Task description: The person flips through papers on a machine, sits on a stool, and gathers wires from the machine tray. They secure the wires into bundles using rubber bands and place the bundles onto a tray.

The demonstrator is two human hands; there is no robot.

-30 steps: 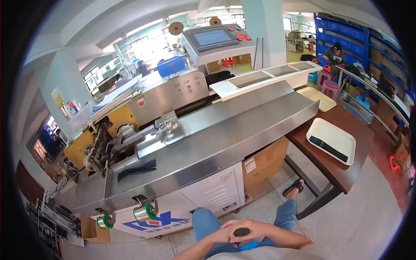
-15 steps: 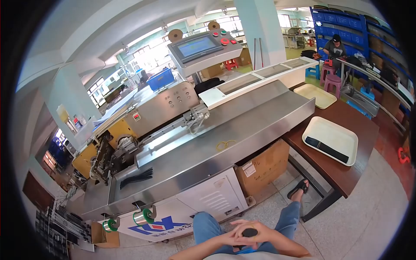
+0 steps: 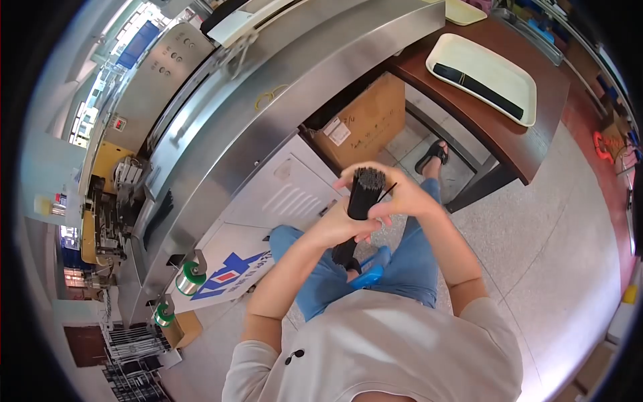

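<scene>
A thick bundle of thin black strands [image 3: 365, 194] stands tilted above my lap, its cut ends facing up. My left hand [image 3: 335, 224] is wrapped round the middle of the bundle. Curved round its upper part, my right hand [image 3: 398, 191] has its fingers against the strands, and one strand sticks out near its thumb. The bundle's lower end shows below my left hand. A blue object [image 3: 372, 268] lies at my lap behind it.
A steel machine trough [image 3: 268, 100] runs across the upper left, with dark strands [image 3: 159, 216] and a yellow band [image 3: 266, 99] in it. On the brown table [image 3: 529, 151], a cream tray [image 3: 482, 74] holds a banded dark bundle. A cardboard box [image 3: 368, 120] stands below.
The view has tipped down towards my lap. Both hands have lifted and turned the bundle, so its length now shows. My right hand has shifted to its upper part.
</scene>
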